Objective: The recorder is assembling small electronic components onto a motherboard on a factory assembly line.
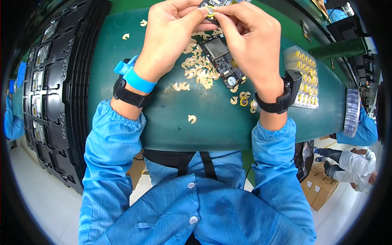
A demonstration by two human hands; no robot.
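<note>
At the top edge of the view, my left hand (166, 38) is closed on a dark circuit board (222, 2), its thumb pressing near a small round coin cell (210, 11) with a yellow rim. My right hand (257, 43) pinches the coin cell's right side between thumb and forefinger. Below my hands, a second circuit board (225, 61) with a square metal shield lies among cream C-shaped pieces (199, 69). Near my right wrist lie a yellow-ringed coin cell (243, 101) and another round cell (254, 104). Part of the held board is cut off by the view's edge.
A clear tray (303, 100) of yellow-rimmed cells stands right of my right wrist. Stacked black trays (57, 94) line the left side of the green table mat (179, 134). Cardboard boxes (320, 185) sit on the floor at right. Other people (353, 167) are nearby.
</note>
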